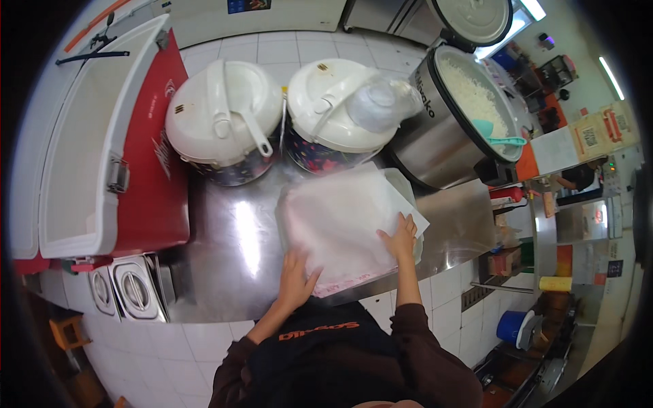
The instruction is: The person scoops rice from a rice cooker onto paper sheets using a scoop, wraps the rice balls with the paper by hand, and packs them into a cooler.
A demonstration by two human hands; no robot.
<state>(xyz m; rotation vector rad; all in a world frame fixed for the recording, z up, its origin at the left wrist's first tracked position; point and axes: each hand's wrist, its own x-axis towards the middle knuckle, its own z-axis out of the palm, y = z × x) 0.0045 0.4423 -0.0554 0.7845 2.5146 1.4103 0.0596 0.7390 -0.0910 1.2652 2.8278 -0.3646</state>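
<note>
White wrapping paper sheets [342, 219] lie before me in a loose stack, with pink print along the near edge. Under them, the rim of a pale plastic tray [400, 181] shows at the far right corner. My left hand [297, 278] touches the near left part of the paper, thumb and fingers spread and slightly blurred. At the right edge, my right hand [400, 238] rests on the paper with its thumb apart from the fingers. One sheet's corner sticks out past the right fingertips. Neither hand is visibly closed around anything.
On the steel table [219, 219] stand two white-lidded rice containers [224, 112] [331, 102], one bearing a plastic-wrapped bundle [375, 104]. A rice cooker [433, 122] holds rice [474, 97] and a turquoise scoop [502, 138]. Left are an open red cooler [148, 168] and lidded steel pans [136, 290].
</note>
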